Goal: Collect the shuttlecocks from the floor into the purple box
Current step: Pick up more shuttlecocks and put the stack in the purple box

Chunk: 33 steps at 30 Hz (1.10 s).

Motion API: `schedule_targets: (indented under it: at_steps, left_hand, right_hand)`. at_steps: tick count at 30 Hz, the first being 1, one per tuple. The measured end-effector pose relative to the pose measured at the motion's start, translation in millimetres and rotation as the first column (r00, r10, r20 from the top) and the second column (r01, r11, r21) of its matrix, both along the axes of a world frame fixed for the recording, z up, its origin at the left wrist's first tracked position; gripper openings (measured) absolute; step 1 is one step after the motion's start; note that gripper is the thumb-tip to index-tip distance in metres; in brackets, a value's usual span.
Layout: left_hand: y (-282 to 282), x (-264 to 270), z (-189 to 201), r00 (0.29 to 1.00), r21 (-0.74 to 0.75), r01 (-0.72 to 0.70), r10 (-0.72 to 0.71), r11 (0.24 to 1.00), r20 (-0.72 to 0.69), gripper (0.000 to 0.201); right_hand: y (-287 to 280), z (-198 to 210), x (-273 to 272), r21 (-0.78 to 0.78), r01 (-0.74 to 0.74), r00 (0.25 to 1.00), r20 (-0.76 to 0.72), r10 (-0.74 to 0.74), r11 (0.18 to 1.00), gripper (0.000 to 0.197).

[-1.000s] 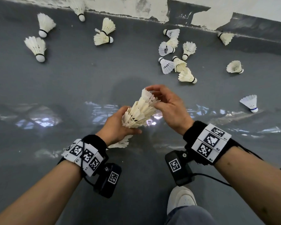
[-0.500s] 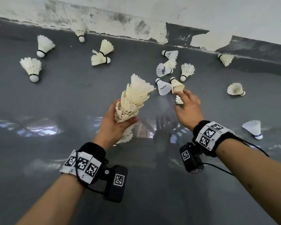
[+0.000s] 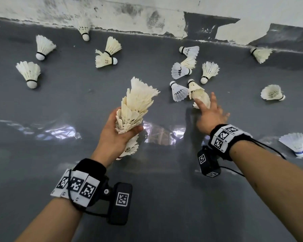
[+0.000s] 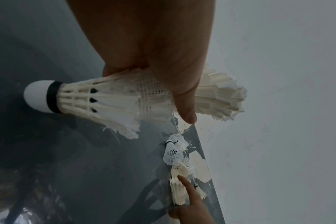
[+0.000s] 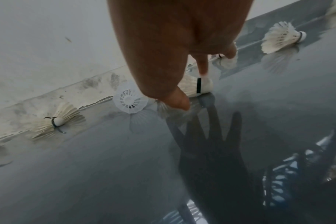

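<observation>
My left hand (image 3: 128, 128) grips a tall stack of nested feather shuttlecocks (image 3: 135, 109) and holds it tilted above the grey floor. In the left wrist view, the thumb (image 4: 184, 106) wraps across the stack (image 4: 115, 100), whose white cork tip points left. My right hand (image 3: 206, 110) reaches forward with its fingers spread over a feather shuttlecock (image 3: 200, 95) lying on the floor. The right wrist view shows a fingertip touching that shuttlecock (image 5: 192, 86) near its black band, and the hand holds nothing. The purple box is not in view.
Several more shuttlecocks lie scattered along the wall base (image 3: 147, 30): a cluster (image 3: 180, 70) just beyond my right hand, a white plastic one (image 3: 178, 92) beside it, a pair (image 3: 107, 56) further left, and one with a blue band (image 3: 294, 144) at the right.
My right hand has let go of the stack's top and reached forward and down to a shuttlecock on the floor. The left hand has lifted the stack more upright.
</observation>
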<state>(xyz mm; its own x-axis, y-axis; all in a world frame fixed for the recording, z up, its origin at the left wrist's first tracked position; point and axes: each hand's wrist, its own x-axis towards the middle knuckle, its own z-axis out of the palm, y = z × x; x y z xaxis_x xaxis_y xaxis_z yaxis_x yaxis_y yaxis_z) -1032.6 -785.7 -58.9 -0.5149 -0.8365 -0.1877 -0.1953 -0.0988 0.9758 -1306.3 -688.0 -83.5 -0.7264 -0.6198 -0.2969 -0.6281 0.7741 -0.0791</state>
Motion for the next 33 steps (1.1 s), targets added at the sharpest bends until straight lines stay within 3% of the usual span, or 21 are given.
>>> schedule_targets:
  at_steps: [6, 8, 10, 12, 16, 18, 20, 23, 25, 29, 31, 33]
  left_hand:
    - [-5.7, 1.9, 0.5, 0.999, -0.007, -0.036, 0.036, 0.999, 0.000, 0.060]
    - [-6.2, 3.8, 0.2, 0.999, -0.012, -0.038, 0.038, 0.999, 0.002, 0.060]
    - [-5.3, 5.0, 0.8, 0.999, -0.022, -0.032, 0.032, 0.999, 0.009, 0.057]
    - [-3.9, 5.9, 1.6, 1.000, -0.036, -0.023, 0.024, 0.999, 0.017, 0.054]
    - [-2.3, 10.5, 4.7, 0.999, -0.053, -0.004, 0.006, 0.999, 0.050, 0.057]
    - [-2.5, 13.0, 6.3, 0.998, -0.064, 0.007, -0.004, 0.998, 0.055, 0.056]
    - [-4.1, 16.6, 8.8, 0.999, -0.073, 0.013, -0.010, 0.997, 0.046, 0.055]
    - [-6.4, 21.7, 10.1, 0.999, -0.069, 0.025, -0.022, 0.997, 0.040, 0.052]
    - [-7.4, 25.7, 11.9, 0.996, -0.053, 0.062, -0.058, 0.997, 0.062, 0.052]
    - [-17.9, 36.8, 36.6, 0.986, -0.003, 0.132, -0.131, 0.991, 0.105, 0.057]
    - [-24.1, 44.0, 60.5, 0.982, 0.025, 0.136, -0.138, 0.990, 0.126, 0.057]
    - [-30.7, 51.4, 93.7, 0.976, 0.053, 0.141, -0.148, 0.989, 0.160, 0.061]
  right_hand:
    - [3.9, -10.2, 18.5, -0.221, 0.047, 0.998, -0.031, -0.055, 0.974, 0.026]
    - [1.4, -9.1, 29.7, -0.333, 0.056, 0.998, -0.017, -0.065, 0.941, 0.020]
    - [-6.2, -0.9, 41.5, -0.546, 0.087, 0.996, 0.049, -0.073, 0.833, 0.029]
    - [-19.7, 15.6, 52.6, -0.735, 0.163, 0.983, 0.175, -0.048, 0.658, 0.030]
    - [-47.5, 63.2, 80.7, -0.864, 0.354, 0.895, 0.424, 0.139, 0.357, 0.018]
    - [-55.2, 82.3, 92.1, -0.890, 0.353, 0.873, 0.424, 0.241, 0.288, 0.017]
    - [-58.5, 94.5, 103.8, -0.897, 0.296, 0.846, 0.405, 0.346, 0.328, 0.019]
    - [-57.7, 96.4, 118.2, -0.847, 0.135, 0.781, 0.410, 0.471, 0.514, 0.025]
    - [-58.1, 94.8, 127.3, -0.804, 0.093, 0.770, 0.432, 0.470, 0.588, 0.027]
    - [-66.5, 112.3, 148.6, -0.731, 0.386, 0.640, 0.652, 0.407, 0.563, 0.021]
    - [-69.5, 128.5, 160.2, -0.688, 0.452, 0.573, 0.711, 0.406, 0.567, 0.017]
    - [-71.7, 153.3, 171.5, -0.661, 0.461, 0.562, 0.734, 0.381, 0.592, 0.029]
